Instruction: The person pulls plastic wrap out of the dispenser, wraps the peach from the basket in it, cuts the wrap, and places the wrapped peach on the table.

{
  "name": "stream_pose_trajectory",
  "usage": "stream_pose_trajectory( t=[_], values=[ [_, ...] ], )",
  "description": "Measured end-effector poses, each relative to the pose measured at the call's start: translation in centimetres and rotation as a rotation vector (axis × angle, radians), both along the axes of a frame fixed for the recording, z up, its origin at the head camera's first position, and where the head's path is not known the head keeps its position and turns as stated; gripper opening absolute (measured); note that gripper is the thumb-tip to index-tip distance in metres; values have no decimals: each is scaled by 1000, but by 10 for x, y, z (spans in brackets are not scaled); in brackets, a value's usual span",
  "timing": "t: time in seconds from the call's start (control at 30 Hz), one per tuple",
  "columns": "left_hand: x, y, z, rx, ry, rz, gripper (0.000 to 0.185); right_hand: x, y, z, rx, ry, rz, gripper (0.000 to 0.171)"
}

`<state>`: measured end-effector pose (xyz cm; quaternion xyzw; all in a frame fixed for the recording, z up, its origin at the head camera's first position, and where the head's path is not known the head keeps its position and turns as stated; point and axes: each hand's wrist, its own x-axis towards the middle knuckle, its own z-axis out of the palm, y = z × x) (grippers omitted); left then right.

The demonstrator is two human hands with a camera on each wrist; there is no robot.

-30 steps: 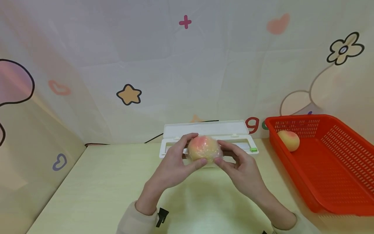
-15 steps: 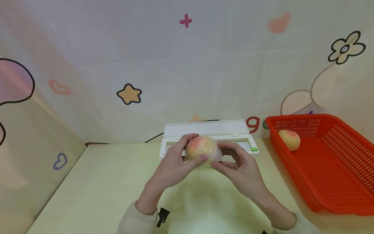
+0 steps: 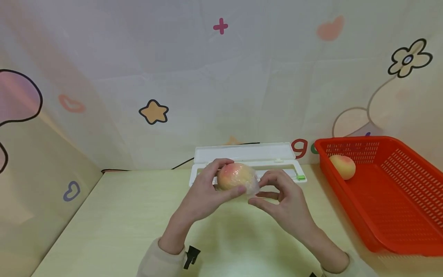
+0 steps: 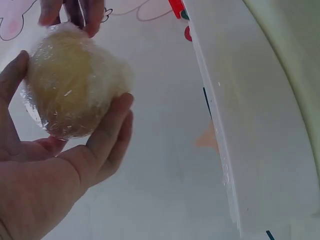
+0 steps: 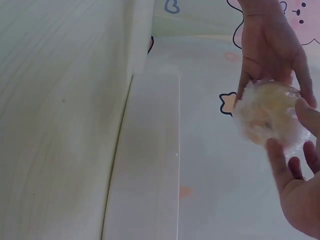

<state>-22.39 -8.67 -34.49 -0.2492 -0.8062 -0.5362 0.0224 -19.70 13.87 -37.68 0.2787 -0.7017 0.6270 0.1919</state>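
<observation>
fingers of the left hand are clamped on the peach: thumb along the near face, fingertips round the far side. peach is up off the table, wrapped in clear film, its pink patch toward 10 o'clock. right hand, at 4 o'clock from the peach, has thumb and forefinger apart in the head view, tips at the bunched film; cannot tell whether they pinch it.

positions below read from the peach, head view. 12 o'clock, behind: white case, lid tipped back, green tab at its 3 o'clock end; peach and hands hide part of it. 3 to 4 o'clock, well apart: red basket, second peach in its 10 o'clock corner. 7 o'clock: black clip just beside the left cuff. 10 o'clock: star printed on the cloth.
</observation>
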Motion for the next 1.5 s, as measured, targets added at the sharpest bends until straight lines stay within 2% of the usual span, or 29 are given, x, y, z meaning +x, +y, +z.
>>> stream_pose_trajectory(
  t=[0.13,0.3,0.5,0.7,0.9,1.1,1.23,1.5],
  values=[
    [-2,-12,4,-58,-13,83,62,-1,3,2,93,8,-29,36],
    [-6,-34,8,-157,-7,133,67,-2,6,1,185,-5,-69,30],
    [-7,-59,14,-244,-57,206,72,-3,8,0,252,-16,-84,27],
    [-9,-82,16,-269,-93,229,69,-6,10,-4,340,-25,-91,24],
    [-12,-107,17,-337,-119,266,70,-9,13,-8,426,-28,-121,24],
    [-16,-130,10,-402,-180,342,75,-12,16,-11,495,-92,-153,24],
    [-21,-145,2,-445,-241,391,78,-13,18,-12,521,-133,-157,23],
    [-30,-170,-15,-525,-293,454,82,-16,20,-13,594,-162,-182,21]
  ],
)
